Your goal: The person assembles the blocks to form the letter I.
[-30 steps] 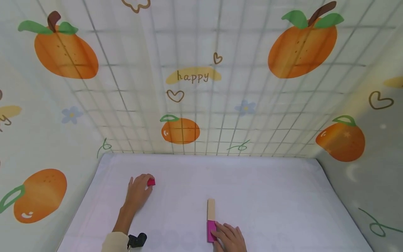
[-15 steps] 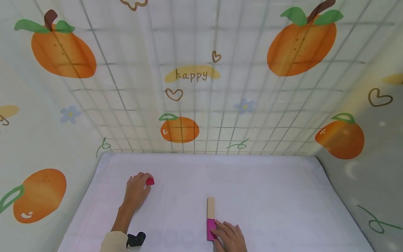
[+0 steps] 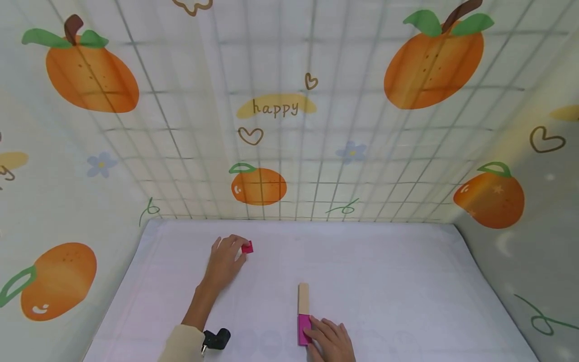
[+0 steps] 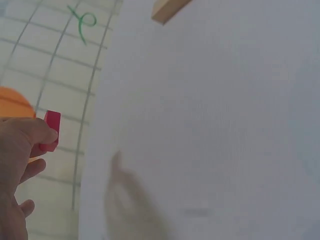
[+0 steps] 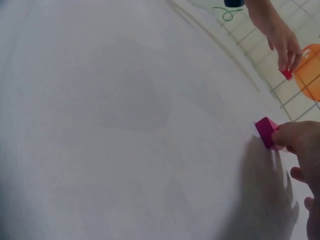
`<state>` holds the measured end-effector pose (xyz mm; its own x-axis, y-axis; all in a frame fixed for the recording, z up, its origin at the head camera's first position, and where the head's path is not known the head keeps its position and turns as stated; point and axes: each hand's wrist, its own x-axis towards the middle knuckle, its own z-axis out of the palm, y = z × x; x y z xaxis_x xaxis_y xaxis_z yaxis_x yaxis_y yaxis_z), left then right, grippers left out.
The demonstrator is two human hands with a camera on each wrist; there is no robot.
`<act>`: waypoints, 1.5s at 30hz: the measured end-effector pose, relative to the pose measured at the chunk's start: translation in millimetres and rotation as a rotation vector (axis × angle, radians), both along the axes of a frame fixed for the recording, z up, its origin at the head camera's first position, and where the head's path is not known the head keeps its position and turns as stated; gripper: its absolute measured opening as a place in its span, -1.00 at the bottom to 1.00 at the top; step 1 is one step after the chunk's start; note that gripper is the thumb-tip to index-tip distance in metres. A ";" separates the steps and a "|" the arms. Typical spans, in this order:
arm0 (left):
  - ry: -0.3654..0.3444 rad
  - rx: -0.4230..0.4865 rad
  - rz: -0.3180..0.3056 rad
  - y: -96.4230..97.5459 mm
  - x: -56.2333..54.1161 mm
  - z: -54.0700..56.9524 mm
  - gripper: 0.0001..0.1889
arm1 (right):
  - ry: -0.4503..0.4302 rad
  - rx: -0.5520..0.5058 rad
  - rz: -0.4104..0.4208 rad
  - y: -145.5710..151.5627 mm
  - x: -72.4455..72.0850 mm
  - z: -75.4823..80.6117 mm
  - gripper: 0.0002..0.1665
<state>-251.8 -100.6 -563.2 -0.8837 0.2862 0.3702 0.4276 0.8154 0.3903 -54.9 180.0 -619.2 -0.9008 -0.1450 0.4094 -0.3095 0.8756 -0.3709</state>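
Note:
My left hand [image 3: 224, 264] pinches a small red block [image 3: 247, 247] between thumb and fingers, toward the back left of the table. In the left wrist view that red block [image 4: 53, 130] is seen held up above the white surface, with a shadow below. My right hand [image 3: 332, 342] grips a magenta block [image 3: 303, 330] that lies on the table near the front middle. Directly behind it, end to end and in line, lies a plain wooden block [image 3: 303, 298]. The right wrist view shows the thumb against the magenta block [image 5: 266, 131].
A white-covered table [image 3: 398, 281] spreads under both hands. Cloth walls [image 3: 362, 120] printed with oranges and grid lines rise at the back and both sides. A black wrist camera [image 3: 218, 339] sits at the left sleeve.
My left hand has moved to the right and slightly farther back, carrying the red block. The right hand, magenta block and wooden block stay in place.

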 end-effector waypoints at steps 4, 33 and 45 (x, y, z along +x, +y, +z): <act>0.008 -0.026 -0.041 27.4 1.0 4.0 -0.70 | 0.034 -0.006 0.019 1.3 -0.5 -1.6 -0.63; -0.064 -0.135 -0.273 127.7 14.4 -28.5 -0.87 | -0.288 0.007 0.035 2.8 0.6 14.5 -0.69; -0.072 -0.133 -0.283 127.3 19.1 -37.4 -0.85 | -0.271 0.016 0.042 4.4 0.9 11.5 -0.67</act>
